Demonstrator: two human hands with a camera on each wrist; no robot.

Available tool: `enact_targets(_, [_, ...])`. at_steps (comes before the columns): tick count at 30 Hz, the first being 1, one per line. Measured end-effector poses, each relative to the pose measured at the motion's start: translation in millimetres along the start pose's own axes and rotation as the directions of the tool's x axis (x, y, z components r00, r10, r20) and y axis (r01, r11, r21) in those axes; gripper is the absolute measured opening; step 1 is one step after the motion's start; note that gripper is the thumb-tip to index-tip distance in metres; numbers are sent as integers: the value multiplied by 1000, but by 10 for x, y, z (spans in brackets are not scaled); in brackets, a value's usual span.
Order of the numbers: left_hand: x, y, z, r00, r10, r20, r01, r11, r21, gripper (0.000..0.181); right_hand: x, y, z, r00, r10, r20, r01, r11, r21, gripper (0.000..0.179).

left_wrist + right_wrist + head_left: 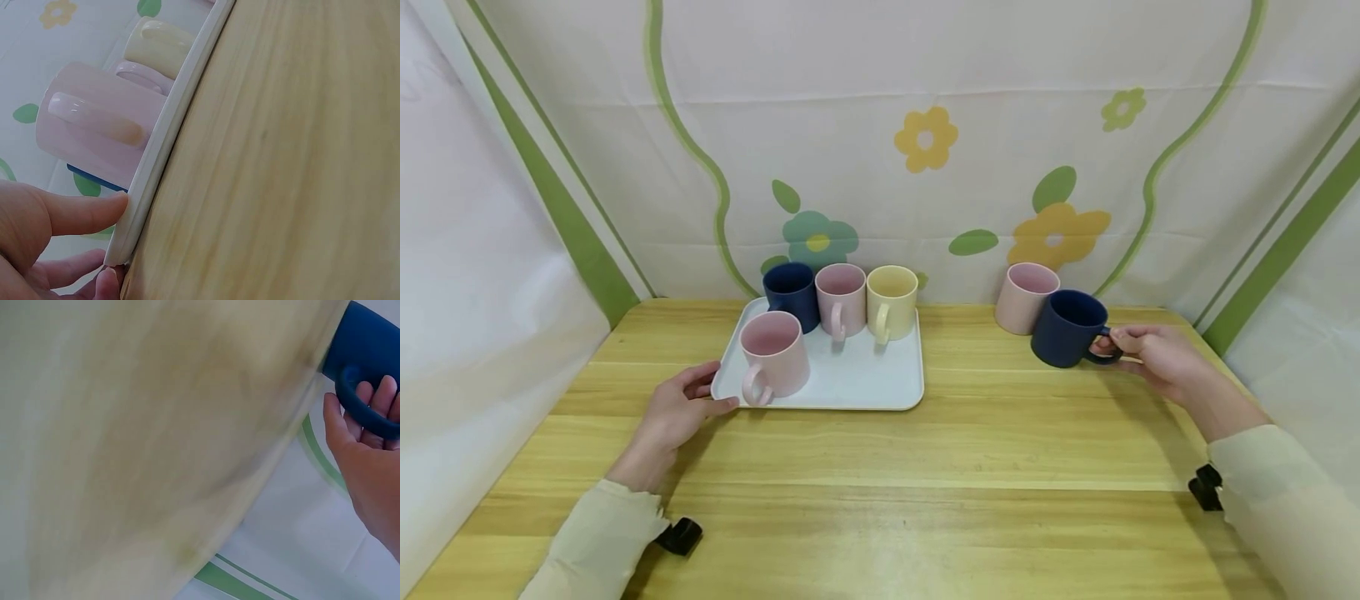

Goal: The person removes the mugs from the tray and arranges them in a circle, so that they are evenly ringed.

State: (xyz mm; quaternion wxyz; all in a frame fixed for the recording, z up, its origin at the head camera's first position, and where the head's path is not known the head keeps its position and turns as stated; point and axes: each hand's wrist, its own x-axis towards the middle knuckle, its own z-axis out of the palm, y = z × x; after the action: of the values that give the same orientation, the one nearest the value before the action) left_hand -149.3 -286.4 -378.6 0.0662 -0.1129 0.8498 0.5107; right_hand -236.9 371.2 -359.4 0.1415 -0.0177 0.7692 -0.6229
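Note:
My right hand (1153, 354) grips the handle of a dark blue mug (1067, 329), which is upright at the right side of the table. The right wrist view shows fingers (382, 394) passing through that handle. Just behind the mug stands a pink mug (1024, 304), partly covered by it. At the left, my left hand (677, 408) pinches the near left corner of a white tray (865, 383), thumb along the rim and the other fingers at its side and underneath. Near that corner, another pink mug (778, 358) stands on the tray with its handle towards me.
Along the tray's back edge stand a second dark blue mug (792, 287), a pink mug (842, 296) and a yellow mug (892, 300) in a row. A flower-patterned cloth (865, 150) hangs behind the wooden table (925, 500). White cloth (490, 250) also borders the sides.

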Motion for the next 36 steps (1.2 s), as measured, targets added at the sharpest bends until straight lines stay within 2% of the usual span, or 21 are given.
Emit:
enact_targets(5, [-4, -6, 2, 1000, -3, 1, 3, 1000, -6, 81, 11, -55, 11, 999, 21, -38, -25, 995, -95, 26])
enact_targets(9, [-4, -15, 4, 1000, 2, -3, -2, 1000, -4, 80, -16, -165, 56, 987, -21, -161, -7, 985, -170, 21])
enact_targets(13, [-5, -17, 4, 1000, 2, -2, -2, 1000, -9, 81, -61, -330, 139, 951, -102, -290, 76, 992, -100, 23])
enact_targets(15, [-2, -19, 3, 1000, 2, -1, -2, 1000, -11, 82, -76, -416, 206, 936, -149, -319, 151, 988, -19, 20])
enact_targets(17, [3, -21, 1, 1000, 2, -1, -2, 1000, -13, 82, -81, -494, 297, 922, -202, -331, 237, 969, 69, 17])
enact_targets(21, [11, -23, 5, 1000, 8, 1, -8, 1000, -16, 82, -71, -631, 529, 914, -294, -281, 355, 913, 201, 15])
enact_targets(23, [11, -20, 8, 1000, 10, 2, -10, 1000, -16, 82, -61, -682, 660, 917, -321, -238, 371, 905, 210, 15])
enact_targets(31, [8, -3, 20, 1000, 17, -7, -17, 1000, -11, 81, 9, -841, 1238, 930, -342, -131, 361, 917, 169, 21])
enact_targets(36, [-1, -11, 17, 1000, 20, -11, -20, 1000, -5, 80, 92, -906, 1618, 945, -318, -71, 322, 946, 44, 34])
